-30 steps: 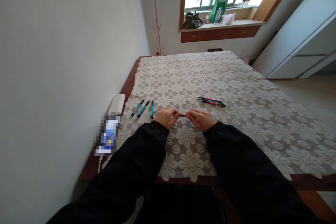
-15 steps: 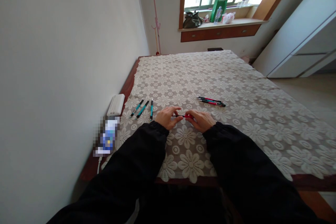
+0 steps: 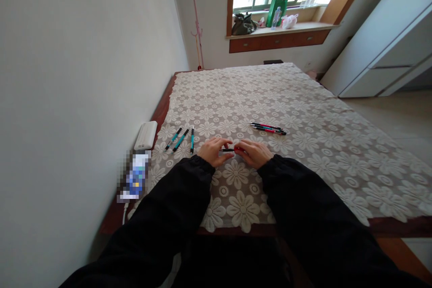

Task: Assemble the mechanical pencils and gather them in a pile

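A red and black pen (image 3: 232,149) is gripped between both hands, just above a lace floral tablecloth (image 3: 303,112). My left hand (image 3: 212,151) pinches its black end, and my right hand (image 3: 254,153) closes over its red end. Three teal pens (image 3: 182,138) lie side by side on the cloth to the left of my left hand. A small bunch of red and black pens (image 3: 268,128) lies beyond my right hand.
A white power bank (image 3: 146,135) and a blurred phone (image 3: 133,182) with a cable rest on the bare wooden table edge by the left wall. A white cabinet (image 3: 384,49) stands at the right. Bags sit on the far windowsill (image 3: 276,30).
Both hands have stayed together on the pen; more of its black part shows between them now. The view has shifted slightly, so everything sits a little lower left.
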`<state>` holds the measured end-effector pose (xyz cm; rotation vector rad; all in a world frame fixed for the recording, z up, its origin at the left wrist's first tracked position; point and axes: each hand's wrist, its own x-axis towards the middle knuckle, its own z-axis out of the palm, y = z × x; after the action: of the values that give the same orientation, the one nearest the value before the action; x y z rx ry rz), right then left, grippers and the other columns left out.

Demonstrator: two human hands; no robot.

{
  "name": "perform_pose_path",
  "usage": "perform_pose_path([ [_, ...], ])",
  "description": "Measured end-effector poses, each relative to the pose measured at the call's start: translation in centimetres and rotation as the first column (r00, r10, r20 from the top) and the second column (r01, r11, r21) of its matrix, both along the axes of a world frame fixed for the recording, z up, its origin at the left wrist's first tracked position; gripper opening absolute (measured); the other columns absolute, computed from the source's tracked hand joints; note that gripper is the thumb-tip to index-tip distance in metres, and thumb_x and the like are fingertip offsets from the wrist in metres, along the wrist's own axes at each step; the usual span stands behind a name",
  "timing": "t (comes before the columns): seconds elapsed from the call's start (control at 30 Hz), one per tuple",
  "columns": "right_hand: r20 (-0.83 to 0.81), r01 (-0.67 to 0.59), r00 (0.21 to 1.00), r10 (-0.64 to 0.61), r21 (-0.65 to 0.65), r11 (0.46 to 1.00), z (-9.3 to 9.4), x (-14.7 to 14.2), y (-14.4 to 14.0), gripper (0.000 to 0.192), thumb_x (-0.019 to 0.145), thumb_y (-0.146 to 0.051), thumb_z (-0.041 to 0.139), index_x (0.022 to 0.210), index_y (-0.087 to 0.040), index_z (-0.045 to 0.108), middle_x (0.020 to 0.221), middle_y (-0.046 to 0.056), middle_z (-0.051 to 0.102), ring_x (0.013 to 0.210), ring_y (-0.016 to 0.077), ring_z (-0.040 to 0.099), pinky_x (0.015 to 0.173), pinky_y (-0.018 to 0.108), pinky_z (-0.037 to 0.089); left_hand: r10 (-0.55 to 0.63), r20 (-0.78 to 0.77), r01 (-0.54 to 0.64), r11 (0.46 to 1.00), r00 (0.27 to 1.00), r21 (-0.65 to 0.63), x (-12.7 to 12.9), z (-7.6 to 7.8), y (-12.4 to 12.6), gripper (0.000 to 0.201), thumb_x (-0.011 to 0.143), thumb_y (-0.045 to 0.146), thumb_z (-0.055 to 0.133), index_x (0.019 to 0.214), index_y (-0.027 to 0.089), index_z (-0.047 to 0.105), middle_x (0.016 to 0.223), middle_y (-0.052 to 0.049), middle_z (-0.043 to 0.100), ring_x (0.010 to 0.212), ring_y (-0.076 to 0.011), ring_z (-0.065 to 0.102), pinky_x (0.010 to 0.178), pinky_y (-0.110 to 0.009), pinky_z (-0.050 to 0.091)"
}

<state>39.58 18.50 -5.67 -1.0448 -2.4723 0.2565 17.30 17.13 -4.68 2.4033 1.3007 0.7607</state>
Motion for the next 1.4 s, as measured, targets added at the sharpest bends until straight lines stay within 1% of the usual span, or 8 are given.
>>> perform_pose_path([
  [0.07,-0.001,0.001,1.0,-0.001,-0.016,1.0,0.0,0.0,0.0,0.018,0.098,-0.033,0.05,0.104,-0.022,0.064,0.096,0.006,0.069,0.078,0.0184,0.064,0.066,0.027,0.041,-0.014,-0.008,0.014,1.0,1.0,-0.01,0.0,-0.1,0.0,0.027,0.084,0.035,0.07,0.107,0.023,0.066,0.095,-0.001,0.072,0.091,-0.0187,0.064,0.085,-0.032,0.049],
  [0.17,0.003,0.001,1.0,-0.001,-0.039,0.999,-0.1,0.0,0.0,0.015,0.096,-0.031,0.054,0.105,-0.023,0.062,0.097,0.005,0.071,0.079,0.0189,0.065,0.066,0.027,0.041,-0.02,-0.051,0.019,1.0,0.999,-0.023,0.0,-0.3,0.2,0.016,0.091,0.035,0.061,0.099,0.024,0.068,0.092,-0.001,0.073,0.091,-0.0189,0.064,0.085,-0.032,0.049],
  [0.33,0.022,0.023,1.0,-0.022,-0.046,0.999,-0.2,0.0,0.0,0.014,0.094,-0.029,0.056,0.106,-0.023,0.061,0.096,0.004,0.072,0.081,0.0199,0.066,0.069,0.027,0.043,-0.017,-0.112,0.017,1.0,0.994,-0.006,0.0,-0.4,0.3,0.028,0.097,0.04,0.049,0.095,0.023,0.072,0.093,-0.003,0.074,0.093,-0.0199,0.063,0.087,-0.033,0.049],
  [0.6,0.01,-0.005,1.0,0.005,0.004,1.0,-0.1,0.0,-0.1,0.022,0.1,-0.034,0.046,0.109,-0.024,0.063,0.098,0.005,0.07,0.082,0.0185,0.065,0.071,0.027,0.043,-0.035,-0.108,0.028,0.998,0.994,-0.06,-0.1,-0.5,0.4,0.026,0.098,0.031,0.045,0.11,0.025,0.068,0.1,-0.001,0.075,0.095,-0.0193,0.065,0.089,-0.034,0.049],
  [0.83,-0.002,-0.009,1.0,0.009,0.021,1.0,0.1,0.0,-0.1,0.017,0.098,-0.028,0.048,0.104,-0.022,0.063,0.094,0.005,0.067,0.084,0.0188,0.063,0.073,0.028,0.044,-0.05,-0.087,0.046,0.998,0.995,-0.05,-0.1,-0.2,0.3,0.023,0.094,0.021,0.048,0.108,0.025,0.065,0.109,-0.002,0.072,0.104,-0.02,0.061,0.093,-0.035,0.048],
  [1.03,-0.015,-0.024,1.0,0.025,0.016,1.0,-0.1,0.0,0.1,0.015,0.095,-0.025,0.051,0.104,-0.022,0.063,0.097,0.006,0.067,0.09,0.021,0.062,0.08,0.031,0.045,-0.061,-0.117,0.056,0.998,0.991,-0.042,-0.2,-0.2,0.2,0.04,0.085,0.007,0.046,0.114,0.027,0.065,0.109,-0.002,0.07,0.105,-0.0199,0.06,0.095,-0.035,0.048],
  [1.2,0.001,-0.021,1.0,0.021,0.019,1.0,-0.1,0.3,0.6,0.018,0.096,-0.023,0.05,0.104,-0.023,0.066,0.098,0.007,0.068,0.093,0.023,0.06,0.084,0.035,0.045,0.07,-0.132,-0.074,0.997,0.989,-0.026,-0.3,-0.2,0.3,0.033,0.084,0.009,0.048,0.105,0.026,0.067,0.102,-0.003,0.07,0.1,-0.0214,0.06,0.092,-0.037,0.048],
  [1.4,0.025,0.051,0.998,-0.051,0.018,0.999,-0.5,1.2,1.3,0.019,0.094,-0.021,0.054,0.102,-0.026,0.07,0.1,0.007,0.068,0.096,0.0235,0.058,0.086,0.037,0.044,0.26,-0.113,-0.263,0.964,0.959,-0.02,-0.4,0.0,0.3,0.027,0.087,0.011,0.048,0.101,0.025,0.067,0.102,-0.004,0.07,0.102,-0.0241,0.061,0.091,-0.04,0.047],
])
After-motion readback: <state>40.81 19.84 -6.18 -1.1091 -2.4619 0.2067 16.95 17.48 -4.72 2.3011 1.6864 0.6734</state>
